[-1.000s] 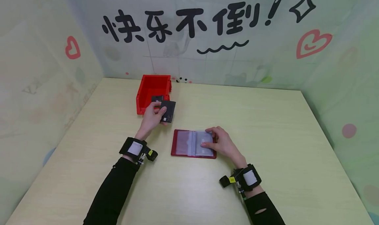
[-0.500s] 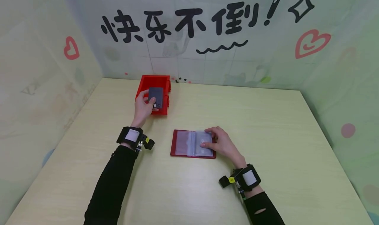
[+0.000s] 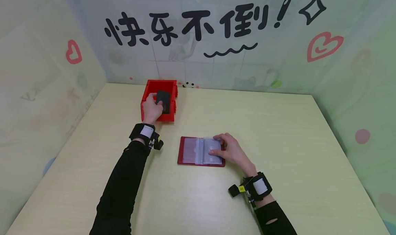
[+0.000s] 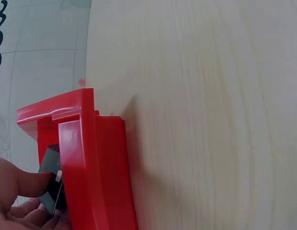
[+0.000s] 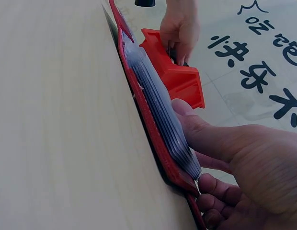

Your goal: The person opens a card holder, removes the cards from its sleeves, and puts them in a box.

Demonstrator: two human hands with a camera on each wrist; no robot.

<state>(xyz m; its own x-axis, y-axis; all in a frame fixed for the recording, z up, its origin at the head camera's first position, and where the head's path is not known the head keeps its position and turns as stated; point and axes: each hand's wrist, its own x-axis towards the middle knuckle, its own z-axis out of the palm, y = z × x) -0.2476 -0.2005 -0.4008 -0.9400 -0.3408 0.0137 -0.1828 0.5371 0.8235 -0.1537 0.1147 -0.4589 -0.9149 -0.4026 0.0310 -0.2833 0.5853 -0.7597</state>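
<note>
In the head view, my left hand (image 3: pixel 151 108) is inside a red bin (image 3: pixel 168 118) at the back left. It pinches a black card (image 3: pixel 163 101) between thumb and fingers. The left wrist view shows the thumb on the card's face (image 4: pixel 49 165), behind the bin's red wall (image 4: pixel 81 177). A dark red card holder (image 3: pixel 181 156) lies open on the table with clear plastic sleeves (image 3: pixel 189 149) showing. My right hand (image 3: pixel 233 150) holds its right side. In the right wrist view, the thumb presses on the stacked sleeves (image 5: pixel 163 105) and the fingers curl at the holder's edge.
The pale wooden table (image 3: pixel 278 152) stretches around the holder. Behind it hangs a printed backdrop (image 3: pixel 216 70) with black characters, and side panels (image 3: pixel 40 90) flank both edges. Wrist straps with cameras (image 3: pixel 146 133) sit on both arms.
My left hand has moved back and left with a black card, from beside the bin to inside it. My right hand stays on the card holder.
</note>
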